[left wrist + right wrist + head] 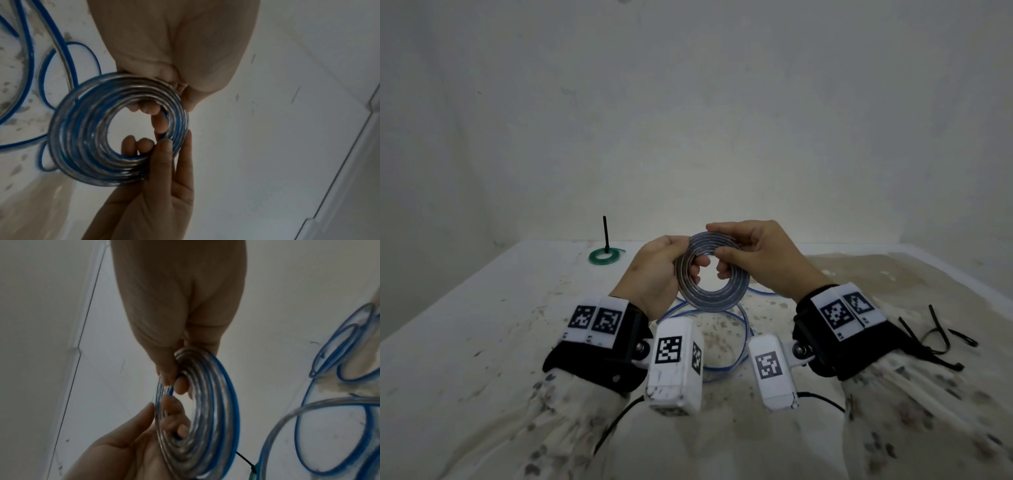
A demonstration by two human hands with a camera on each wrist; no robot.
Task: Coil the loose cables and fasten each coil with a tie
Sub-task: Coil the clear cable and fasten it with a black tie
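Note:
Both hands hold up a flat coil of clear and blue cable (710, 294) above the table's middle. My left hand (688, 255) grips its left rim, thumb on the front and fingers through the hole. My right hand (722, 250) pinches the upper right rim. The wrist views show the same coil (86, 146) (205, 418) held between left hand (160, 97) (164, 412) and right hand (164, 142) (174, 379). The cable's loose length (726, 346) trails in loops on the table below. Several black ties (935, 335) lie to the right.
A small green coil (604, 256) with a black tie standing up from it lies at the back left. The white table (465, 325) is stained and meets a wall behind. Patterned sleeves and wrist cameras fill the near edge.

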